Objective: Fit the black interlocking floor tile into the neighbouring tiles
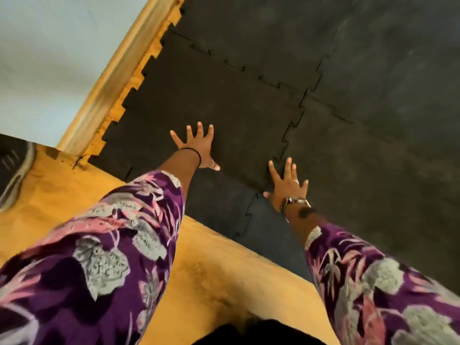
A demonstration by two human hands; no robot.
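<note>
The black interlocking floor tile point(211, 100) lies flat next to the wall, its toothed edges meeting neighbouring black tiles point(373, 158) on the far side and the right. My left hand point(196, 145) lies flat on its near part, fingers spread, holding nothing. My right hand point(286, 185) presses flat with spread fingers on the toothed seam at the tile's near right corner, where a further tile point(219, 207) joins from below. The teeth along the wall side stick out over bare wood.
A wooden skirting board point(119, 70) and pale wall point(49, 46) run along the left. Bare yellow-brown wooden floor point(211, 270) lies near me. A dark object with a grey rim point(15, 170) sits at the left edge.
</note>
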